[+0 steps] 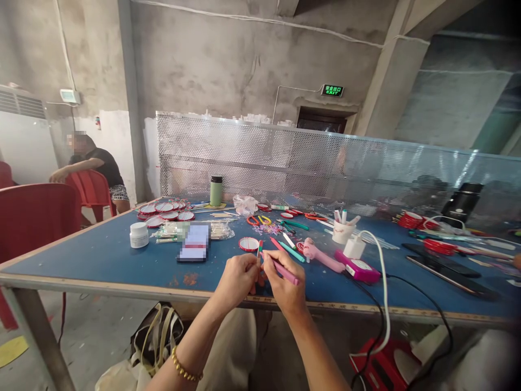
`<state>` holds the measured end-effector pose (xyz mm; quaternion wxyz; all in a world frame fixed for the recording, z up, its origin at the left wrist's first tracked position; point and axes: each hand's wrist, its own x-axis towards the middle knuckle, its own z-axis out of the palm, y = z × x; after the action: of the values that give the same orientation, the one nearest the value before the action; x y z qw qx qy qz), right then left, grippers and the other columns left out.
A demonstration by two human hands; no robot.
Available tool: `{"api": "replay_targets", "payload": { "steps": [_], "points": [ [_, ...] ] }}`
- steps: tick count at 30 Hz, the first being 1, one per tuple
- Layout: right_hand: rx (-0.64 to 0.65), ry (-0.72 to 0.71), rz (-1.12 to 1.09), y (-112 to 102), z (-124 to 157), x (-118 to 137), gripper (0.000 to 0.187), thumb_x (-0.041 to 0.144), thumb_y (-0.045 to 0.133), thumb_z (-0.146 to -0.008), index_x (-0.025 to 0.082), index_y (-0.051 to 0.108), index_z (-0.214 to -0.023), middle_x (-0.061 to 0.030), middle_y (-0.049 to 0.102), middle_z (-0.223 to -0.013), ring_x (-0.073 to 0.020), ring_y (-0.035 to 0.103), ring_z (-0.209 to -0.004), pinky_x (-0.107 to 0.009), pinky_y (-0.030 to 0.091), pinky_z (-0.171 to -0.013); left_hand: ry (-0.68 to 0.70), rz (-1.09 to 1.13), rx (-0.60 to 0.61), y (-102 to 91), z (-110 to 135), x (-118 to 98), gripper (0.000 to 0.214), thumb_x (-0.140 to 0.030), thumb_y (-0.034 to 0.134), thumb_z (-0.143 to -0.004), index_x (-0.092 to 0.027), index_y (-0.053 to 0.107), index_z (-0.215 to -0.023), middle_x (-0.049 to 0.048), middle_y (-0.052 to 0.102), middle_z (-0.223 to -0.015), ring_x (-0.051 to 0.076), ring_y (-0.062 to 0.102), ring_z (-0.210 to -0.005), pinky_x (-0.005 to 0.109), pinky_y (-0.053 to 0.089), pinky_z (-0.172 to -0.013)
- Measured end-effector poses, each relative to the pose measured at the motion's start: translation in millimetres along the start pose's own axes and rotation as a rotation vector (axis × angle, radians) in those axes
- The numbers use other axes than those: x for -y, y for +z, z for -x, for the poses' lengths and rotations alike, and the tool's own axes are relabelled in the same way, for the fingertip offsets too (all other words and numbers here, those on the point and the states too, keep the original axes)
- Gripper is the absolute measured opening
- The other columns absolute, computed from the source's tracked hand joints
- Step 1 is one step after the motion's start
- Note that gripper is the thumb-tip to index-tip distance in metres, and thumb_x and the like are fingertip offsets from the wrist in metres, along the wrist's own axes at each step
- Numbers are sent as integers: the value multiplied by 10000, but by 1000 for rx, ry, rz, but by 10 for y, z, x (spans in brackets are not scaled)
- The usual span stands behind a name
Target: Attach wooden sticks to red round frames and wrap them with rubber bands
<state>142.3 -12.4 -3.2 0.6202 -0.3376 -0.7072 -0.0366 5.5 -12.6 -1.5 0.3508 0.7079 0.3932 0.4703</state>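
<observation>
My left hand is closed around a thin stick-like piece with a green and red tip; its lower part is hidden by my fingers. In my right hand is a pink marker pen, its front end close to the small piece. Just beyond my hands lies a red-rimmed round disc. A pink-red pen and a teal marker rest on the blue table, past my right hand.
A phone, a white jar and bagged sticks lie left. To the right are a white cup of pens, a pink handheld fan, a magenta box and cables. A perforated metal screen stands behind; a person sits far left.
</observation>
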Motion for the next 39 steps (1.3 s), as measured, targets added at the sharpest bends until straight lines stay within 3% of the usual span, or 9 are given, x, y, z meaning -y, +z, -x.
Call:
{"api": "replay_targets", "payload": {
  "steps": [7, 17, 32, 39],
  "points": [
    [-76, 92, -17, -16, 21, 5, 152, 233, 561, -924, 170, 649, -817, 17, 635, -590, -113, 592, -434, -222, 470, -482, -14, 46, 15, -16, -22, 8, 311, -320, 465, -877, -169, 591, -635, -6, 625, -540, 97, 511, -399, 194, 351, -434],
    [11, 3, 22, -22, -11, 37, 165, 219, 556, -927, 176, 656, -804, -7, 672, -636, -130, 615, -533, -233, 468, -558, 26, 21, 11, -10, -13, 54, 372, -371, 447, -911, -168, 596, -637, -5, 599, -533, 100, 527, -425, 194, 354, -449],
    [-15, 26, 40, -22, -9, 35, 175, 237, 552, -929, 184, 651, -795, 12, 635, -589, -124, 587, -478, -236, 463, -532, 9, 33, 19, -1, -17, 49, 380, -384, 440, -911, -169, 590, -636, -1, 612, -548, 98, 521, -415, 194, 361, -438],
    [-2, -12, 23, -12, -12, 35, 145, 214, 560, -919, 185, 670, -829, -20, 696, -679, -142, 640, -555, -238, 484, -565, 14, 22, 11, -9, -17, 31, 370, -380, 434, -912, -169, 590, -650, 3, 623, -575, 101, 532, -431, 197, 360, -447]
  ]
}}
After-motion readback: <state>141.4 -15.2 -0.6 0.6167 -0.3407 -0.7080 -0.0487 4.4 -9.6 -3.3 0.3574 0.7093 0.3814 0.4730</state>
